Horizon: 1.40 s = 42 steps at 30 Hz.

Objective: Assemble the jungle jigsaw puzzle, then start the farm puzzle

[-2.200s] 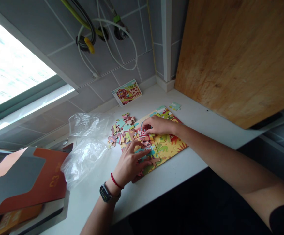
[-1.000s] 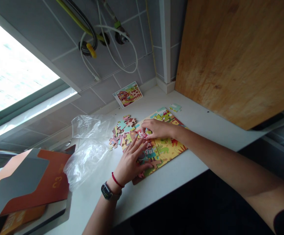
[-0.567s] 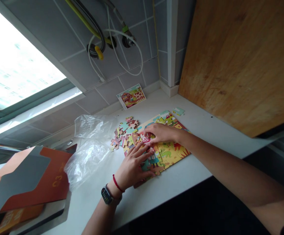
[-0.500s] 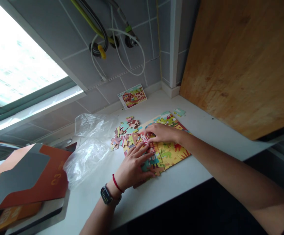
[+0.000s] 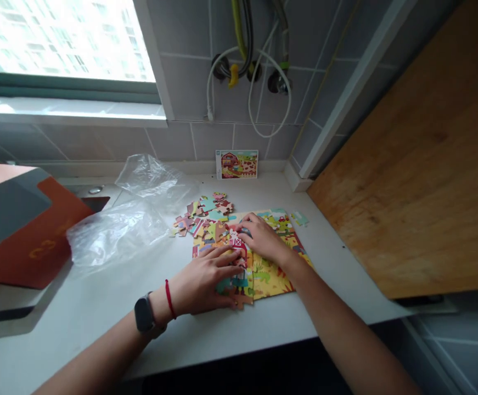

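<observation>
The left hand (image 5: 201,280) lies spread out on the puzzle (image 5: 274,281), low in the middle of the frame; the right hand (image 5: 261,238) has bent fingers beside the red barn (image 5: 238,242) on it, and I cannot tell if they pinch anything; loose pieces (image 5: 207,204) sit heaped at the puzzle's upper left; a clear bag (image 5: 119,233) lies left of them; a picture card (image 5: 239,164) stands above, by the wall (image 5: 173,140).
</observation>
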### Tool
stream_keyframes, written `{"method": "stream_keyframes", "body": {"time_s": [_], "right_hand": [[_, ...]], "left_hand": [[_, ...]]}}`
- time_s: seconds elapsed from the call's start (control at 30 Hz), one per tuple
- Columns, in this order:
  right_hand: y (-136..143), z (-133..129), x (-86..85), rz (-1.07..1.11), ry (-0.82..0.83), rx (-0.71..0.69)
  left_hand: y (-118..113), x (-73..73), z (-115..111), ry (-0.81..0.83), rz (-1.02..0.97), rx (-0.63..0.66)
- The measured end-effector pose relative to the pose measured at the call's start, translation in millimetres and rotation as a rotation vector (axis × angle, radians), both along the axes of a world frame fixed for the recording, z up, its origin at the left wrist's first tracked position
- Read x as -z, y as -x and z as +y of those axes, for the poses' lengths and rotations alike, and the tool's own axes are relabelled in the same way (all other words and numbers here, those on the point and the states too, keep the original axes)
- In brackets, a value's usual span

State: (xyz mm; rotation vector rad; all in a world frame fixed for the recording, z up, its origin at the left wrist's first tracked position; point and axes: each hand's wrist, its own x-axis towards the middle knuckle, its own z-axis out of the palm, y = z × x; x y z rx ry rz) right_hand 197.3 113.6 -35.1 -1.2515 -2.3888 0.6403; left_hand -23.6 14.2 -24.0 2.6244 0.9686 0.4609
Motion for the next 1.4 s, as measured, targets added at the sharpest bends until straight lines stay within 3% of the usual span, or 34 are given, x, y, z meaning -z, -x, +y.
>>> {"method": "stream_keyframes", "body": {"time_s": [0.27, 0.47, 0.77, 0.97, 1.17, 1.27, 1.4], "right_hand": [[0, 6, -9.0, -0.02, 0.073, 0.021], [-3, 8, -6.3, -0.04, 0.078, 0.029], [-18, 20, 4.8, -0.082, -0.063, 0.307], [-29, 30, 10.9, 0.091, -0.135, 0.459], [-42, 38, 2.0, 0.359, -0.16, 0.571], [-52, 36, -6.7, 0.311, -0.05, 0.489], [-62, 24, -18.0, 0.043, 0.153, 0.099]], "left_hand": [[0, 5.1, -1, -0.08, -0.088, -0.006], [0, 10.5, -1, -0.087, -0.086, -0.018], [0, 10.2, -3, -0.093, -0.055, -0.031], [-4, 2.4, -5, -0.089, 0.032, -0.117], [-5, 7.6, -5, -0.103, 0.034, -0.18], [-6, 9.7, -5, -0.108, 0.017, -0.193], [-7, 8.5, -5, -0.109, 0.003, -0.19]]}}
